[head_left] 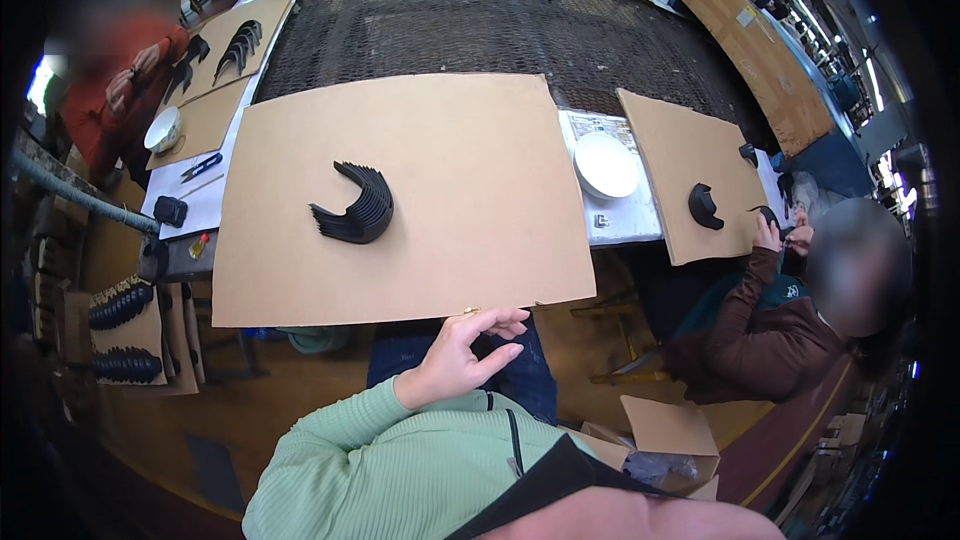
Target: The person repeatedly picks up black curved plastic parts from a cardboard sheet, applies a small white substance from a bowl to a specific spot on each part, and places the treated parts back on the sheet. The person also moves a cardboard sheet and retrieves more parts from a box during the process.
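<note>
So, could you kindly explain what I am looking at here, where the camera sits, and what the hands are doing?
There is no machine here: a person works with bare hands. The single picture comes from a wide fisheye camera worn on that person's head, looking down, so straight edges bend near the rim.

The arm in the green sleeve is the wearer's own. The one hand in view has its fingers curled near the front edge of a large cardboard sheet; whether it pinches anything is too small to tell, and which hand it is stays unclear. On the sheet lies a fanned stack of black curved pieces.

Beside it sits a white bowl. At the right a co-worker in a brown sleeve handles similar black pieces on a second cardboard sheet. Another person in red sits at the far left.
</note>
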Tool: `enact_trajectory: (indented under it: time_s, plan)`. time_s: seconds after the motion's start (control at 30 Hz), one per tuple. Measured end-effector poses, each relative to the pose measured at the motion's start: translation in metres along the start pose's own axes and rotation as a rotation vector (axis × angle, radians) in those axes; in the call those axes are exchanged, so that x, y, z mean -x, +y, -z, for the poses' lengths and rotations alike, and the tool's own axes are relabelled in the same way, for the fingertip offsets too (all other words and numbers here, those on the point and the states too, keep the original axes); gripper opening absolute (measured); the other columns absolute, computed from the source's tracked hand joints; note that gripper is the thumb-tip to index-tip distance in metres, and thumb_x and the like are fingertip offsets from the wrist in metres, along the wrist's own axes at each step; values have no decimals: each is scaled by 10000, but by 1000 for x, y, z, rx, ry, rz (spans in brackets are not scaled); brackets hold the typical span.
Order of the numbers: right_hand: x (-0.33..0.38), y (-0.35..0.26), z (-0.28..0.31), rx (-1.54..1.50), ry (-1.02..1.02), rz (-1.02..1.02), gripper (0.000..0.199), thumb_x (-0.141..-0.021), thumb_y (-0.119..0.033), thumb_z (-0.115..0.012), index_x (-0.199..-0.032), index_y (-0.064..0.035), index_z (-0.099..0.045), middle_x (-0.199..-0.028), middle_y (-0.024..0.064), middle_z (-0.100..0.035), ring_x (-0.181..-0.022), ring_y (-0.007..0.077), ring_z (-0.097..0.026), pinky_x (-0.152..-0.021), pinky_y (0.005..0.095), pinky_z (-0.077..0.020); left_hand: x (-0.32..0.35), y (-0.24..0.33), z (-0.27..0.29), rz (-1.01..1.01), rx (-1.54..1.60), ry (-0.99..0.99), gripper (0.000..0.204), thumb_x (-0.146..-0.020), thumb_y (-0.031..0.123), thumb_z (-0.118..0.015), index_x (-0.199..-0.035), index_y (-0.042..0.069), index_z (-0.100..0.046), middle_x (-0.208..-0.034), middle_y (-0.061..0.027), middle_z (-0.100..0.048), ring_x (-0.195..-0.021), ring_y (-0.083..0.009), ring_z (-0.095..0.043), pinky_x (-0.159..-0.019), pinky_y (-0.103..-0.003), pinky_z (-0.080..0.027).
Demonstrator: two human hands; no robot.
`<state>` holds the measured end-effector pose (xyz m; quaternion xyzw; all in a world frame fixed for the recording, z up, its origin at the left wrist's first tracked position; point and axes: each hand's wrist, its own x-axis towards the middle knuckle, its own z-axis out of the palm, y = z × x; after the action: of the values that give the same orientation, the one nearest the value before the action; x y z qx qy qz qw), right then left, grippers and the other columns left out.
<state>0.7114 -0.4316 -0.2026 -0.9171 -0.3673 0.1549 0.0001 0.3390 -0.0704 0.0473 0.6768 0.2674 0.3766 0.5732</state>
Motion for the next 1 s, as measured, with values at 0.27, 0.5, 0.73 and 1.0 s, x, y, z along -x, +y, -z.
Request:
enact_trajectory:
  time_s: [0.27,0.5,0.73,1.0]
  plan:
    - [-7,-19,4,-85,-26,13,333,-786,-257,-630,-966,23,-621,-950,241,-636,-933,384,-583,-792,467,-452,0,-4,-4,2,39,-11,353,-807,30,-645,-1148,-24,-571,-960,-121,-672,-880,-182,-655,-816,-300,-509]
    - [-8,-31,5,-141,-43,20,329,-778,-246,-638,-964,26,-618,-954,248,-634,-930,392,-586,-795,466,-455,1,-4,-3,1,18,-28,364,-804,46,-650,-1152,-24,-571,-958,-118,-673,-877,-179,-655,-816,-298,-510]
    - [-6,-37,3,-187,-65,17,326,-771,-234,-646,-962,28,-614,-959,254,-632,-927,399,-588,-799,465,-459,4,-7,-3,24,25,-31,367,-800,61,-654,-1149,-19,-573,-945,-114,-669,-860,-182,-651,-812,-299,-513]
    - [-1,-41,0,-240,-70,19,323,-763,-222,-655,-960,31,-610,-963,262,-629,-923,408,-592,-802,464,-463,5,-6,-9,21,16,-58,372,-799,65,-655,-1154,-9,-572,-954,-108,-668,-863,-182,-650,-813,-301,-512]
